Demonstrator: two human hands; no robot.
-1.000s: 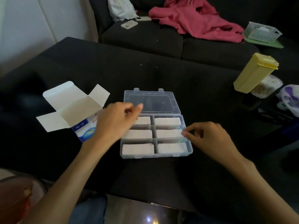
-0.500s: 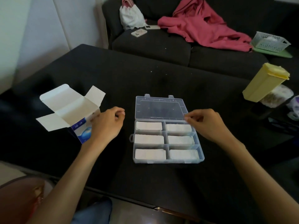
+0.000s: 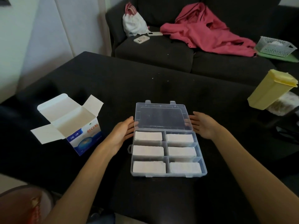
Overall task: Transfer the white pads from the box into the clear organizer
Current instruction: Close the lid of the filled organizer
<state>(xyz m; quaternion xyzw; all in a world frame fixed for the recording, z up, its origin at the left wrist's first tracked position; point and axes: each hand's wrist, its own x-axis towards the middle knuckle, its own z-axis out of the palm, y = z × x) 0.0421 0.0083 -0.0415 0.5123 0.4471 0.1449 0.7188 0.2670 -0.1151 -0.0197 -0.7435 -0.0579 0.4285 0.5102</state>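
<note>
Nearest on the black surface (image 3: 161,88) sits the clear organizer (image 3: 204,170), its six compartments in two columns, each holding a stack of white pads (image 3: 149,167). A small latch tab sticks out from the organizer's left wall. Its lid (image 3: 161,116) lies open and flat on the far side, hinged along the tray's far edge.

The left hand (image 3: 121,133) rests at the lid's left edge, fingers straight and together, fingertips touching the lid's near-left corner; its grip is open and holds nothing. The right hand (image 3: 203,125) mirrors it at the lid's right edge, fingers extended, fingertips against the lid's side, grip likewise open.

To the left, apart from the organizer, stands the blue and white box (image 3: 84,139), its white flaps spread wide; no pads are visible inside it.

At the right edge a yellow container (image 3: 271,91) leans tilted, with a clear bag (image 3: 281,105) just behind it.

Farther off, a dark sofa (image 3: 161,52) carries a white bag (image 3: 133,24), two phones (image 3: 141,39), a pink garment (image 3: 205,31) and a white basket (image 3: 275,46) on a green tray (image 3: 291,58).
</note>
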